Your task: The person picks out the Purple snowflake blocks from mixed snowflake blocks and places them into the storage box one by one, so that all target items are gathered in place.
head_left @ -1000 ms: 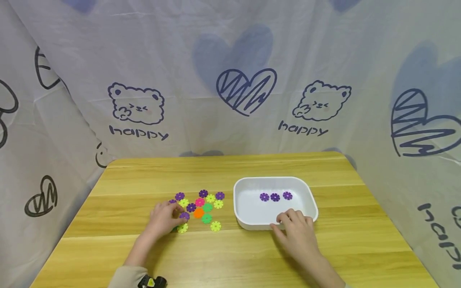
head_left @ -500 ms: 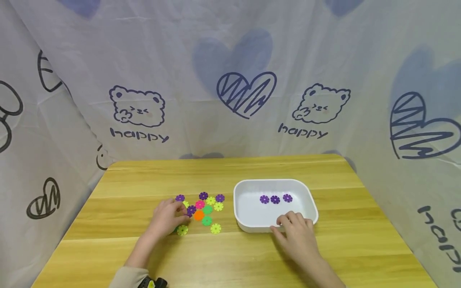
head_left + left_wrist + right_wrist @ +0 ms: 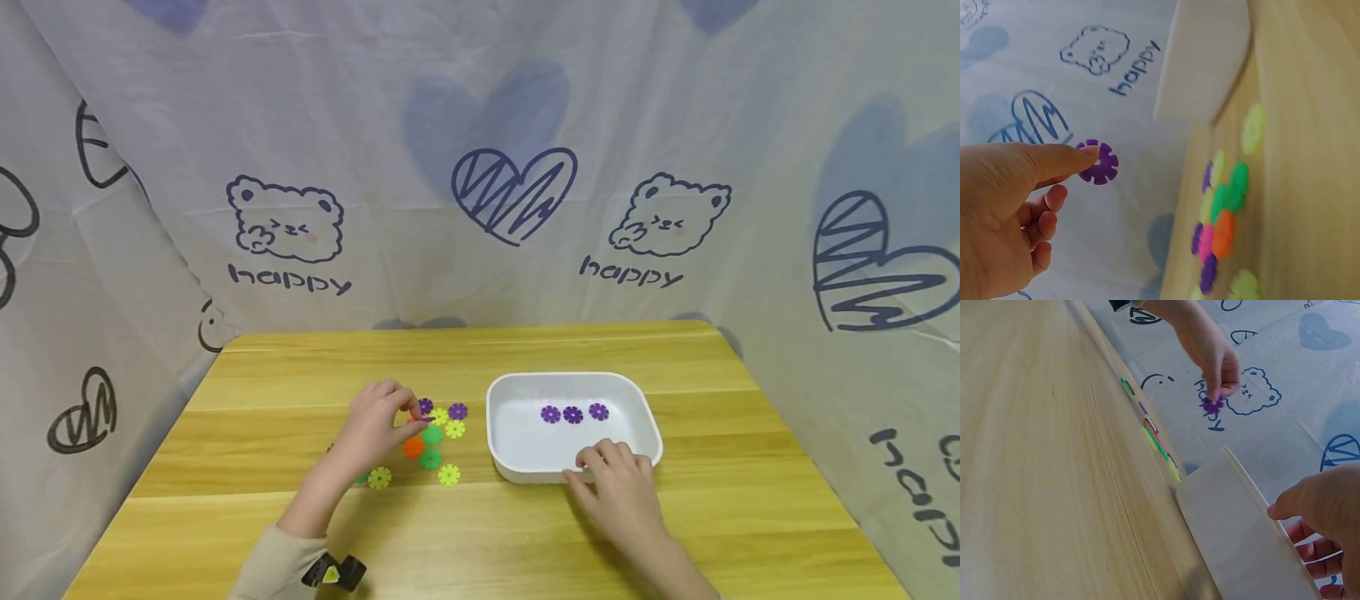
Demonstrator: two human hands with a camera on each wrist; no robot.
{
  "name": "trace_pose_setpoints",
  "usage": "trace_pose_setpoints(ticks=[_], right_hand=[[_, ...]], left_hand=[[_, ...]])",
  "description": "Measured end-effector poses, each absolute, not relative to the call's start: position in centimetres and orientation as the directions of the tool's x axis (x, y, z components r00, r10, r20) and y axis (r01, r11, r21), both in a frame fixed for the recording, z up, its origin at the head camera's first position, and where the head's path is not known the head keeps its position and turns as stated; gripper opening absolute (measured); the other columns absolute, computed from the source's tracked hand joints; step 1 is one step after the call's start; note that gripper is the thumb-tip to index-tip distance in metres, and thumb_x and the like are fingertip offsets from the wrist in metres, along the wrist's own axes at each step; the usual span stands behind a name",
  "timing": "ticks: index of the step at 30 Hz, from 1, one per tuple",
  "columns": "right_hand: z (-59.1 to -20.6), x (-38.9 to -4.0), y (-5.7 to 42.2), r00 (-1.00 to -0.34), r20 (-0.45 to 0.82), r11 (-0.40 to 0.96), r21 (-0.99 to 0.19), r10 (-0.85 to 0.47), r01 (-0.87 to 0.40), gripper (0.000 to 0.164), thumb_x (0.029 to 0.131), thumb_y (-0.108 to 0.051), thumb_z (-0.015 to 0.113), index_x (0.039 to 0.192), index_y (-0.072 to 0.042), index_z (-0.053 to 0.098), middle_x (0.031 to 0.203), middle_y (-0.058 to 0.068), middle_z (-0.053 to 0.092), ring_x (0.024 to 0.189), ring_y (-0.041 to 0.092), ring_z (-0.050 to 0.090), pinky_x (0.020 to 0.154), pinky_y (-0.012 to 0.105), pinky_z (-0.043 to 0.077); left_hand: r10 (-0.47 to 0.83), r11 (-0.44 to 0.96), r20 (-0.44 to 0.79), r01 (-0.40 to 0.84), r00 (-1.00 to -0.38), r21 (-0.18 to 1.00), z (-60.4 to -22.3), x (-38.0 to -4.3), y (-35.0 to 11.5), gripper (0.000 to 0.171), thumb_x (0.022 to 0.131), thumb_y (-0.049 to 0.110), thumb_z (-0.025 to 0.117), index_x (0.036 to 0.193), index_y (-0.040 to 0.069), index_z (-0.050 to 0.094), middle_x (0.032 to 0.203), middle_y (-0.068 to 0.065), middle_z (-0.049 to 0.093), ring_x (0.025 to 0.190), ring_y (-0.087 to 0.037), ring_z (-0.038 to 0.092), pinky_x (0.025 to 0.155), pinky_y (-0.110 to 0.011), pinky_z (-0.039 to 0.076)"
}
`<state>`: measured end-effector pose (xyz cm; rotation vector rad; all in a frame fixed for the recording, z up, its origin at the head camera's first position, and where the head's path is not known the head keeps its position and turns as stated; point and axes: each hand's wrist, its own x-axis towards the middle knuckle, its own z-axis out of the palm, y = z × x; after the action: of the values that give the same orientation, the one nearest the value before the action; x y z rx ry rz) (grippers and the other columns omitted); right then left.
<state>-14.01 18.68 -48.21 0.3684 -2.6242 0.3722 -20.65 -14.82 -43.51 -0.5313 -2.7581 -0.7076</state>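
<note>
Pinching a purple round notched plastic disc (image 3: 1107, 170) by one side above loose multicoloured discs (image 3: 414, 448), the left hand (image 3: 377, 419) could drop it should thumb pressure slacken; the right hand (image 3: 619, 486) grips the white plastic tub (image 3: 525, 446), where tugging could slide three purple discs (image 3: 569, 416) within.

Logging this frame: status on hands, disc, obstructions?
Left hand pinching purple disc above table. Right hand gripping near rim of tray. Disc not yet in tray. Tray's side wall likely the only thing to clear.
</note>
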Motion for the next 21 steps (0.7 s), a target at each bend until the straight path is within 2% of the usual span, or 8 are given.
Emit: trace_pose_setpoints(ticks=[9, 21], right_hand=[[-48.3, -14.0, 18.8, -0.869, 0.458, 0.930, -0.202, -0.186, -0.306, 0.021, 0.079, -0.032, 0.080, 0.085, -0.018, 0.065, 0.085, -0.005, 0.057, 0.080, 0.015, 0.049, 0.076, 0.035, 0.035], [-48.1, -13.9, 18.8, -0.876, 0.445, 0.932, -0.205, -0.185, -0.300, 0.021, 0.079, -0.032, 0.079, 0.085, -0.018, 0.064, 0.085, -0.005, 0.057, 0.080, 0.015, 0.049, 0.077, 0.035, 0.035]], left_hand=[[0.370, 0.765, 0.459, 0.545, -0.808, 0.343, -41.9, -22.2, -11.0, 0.026, 0.076, 0.028, 0.083, 0.073, 0.020, 0.059, 0.085, 0.002, 0.059, 0.087, -0.021, 0.051, 0.080, -0.040, 0.038], [0.456, 0.738, 0.441, 0.605, -0.773, 0.299, -42.7, -24.8, -6.0, 0.024, 0.080, 0.035, 0.079, 0.074, 0.021, 0.061, 0.087, 0.001, 0.059, 0.085, -0.020, 0.049, 0.080, -0.037, 0.037]])
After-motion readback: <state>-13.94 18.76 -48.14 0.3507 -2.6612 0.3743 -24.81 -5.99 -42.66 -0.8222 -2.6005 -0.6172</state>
